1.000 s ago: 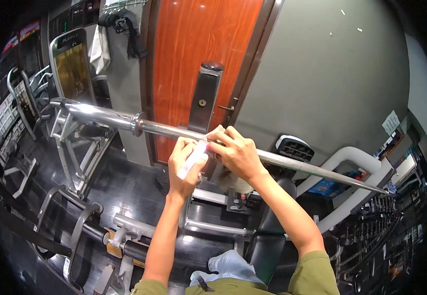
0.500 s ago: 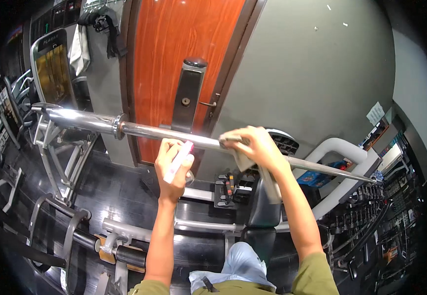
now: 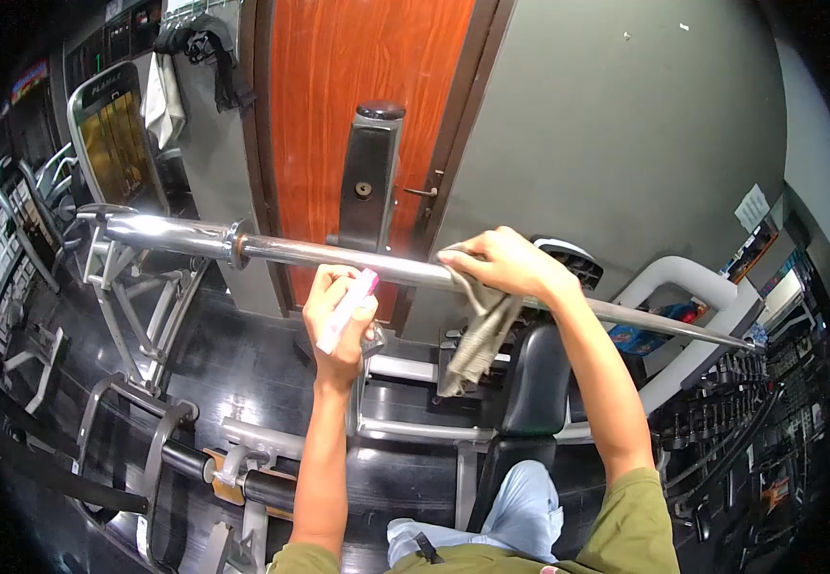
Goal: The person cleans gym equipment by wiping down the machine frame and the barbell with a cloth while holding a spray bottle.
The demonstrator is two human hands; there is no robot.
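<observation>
A shiny metal barbell [image 3: 338,256] runs across the view, its thick sleeve at the left. My right hand [image 3: 510,263] is closed on a grey-beige cloth [image 3: 480,335] against the bar's shaft; the cloth's loose end hangs below. Just under the bar, left of the cloth, my left hand [image 3: 333,320] is wrapped round what looks like a spray bottle [image 3: 346,311], with a white head and pink tip. A clear part shows beside my fingers, and most of its body is hidden by the hand.
A rack upright [image 3: 372,172] stands before the orange-brown door [image 3: 319,57]. Below the bar is a black padded bench [image 3: 537,378]. Dumbbells [image 3: 711,407] line the right side, and a weight machine [image 3: 113,134] stands at the left. Towels [image 3: 161,100] hang at upper left.
My right hand and the cloth have shifted slightly right along the bar, and the cloth hangs more spread out. My left hand keeps its hold. The whole view has moved a little.
</observation>
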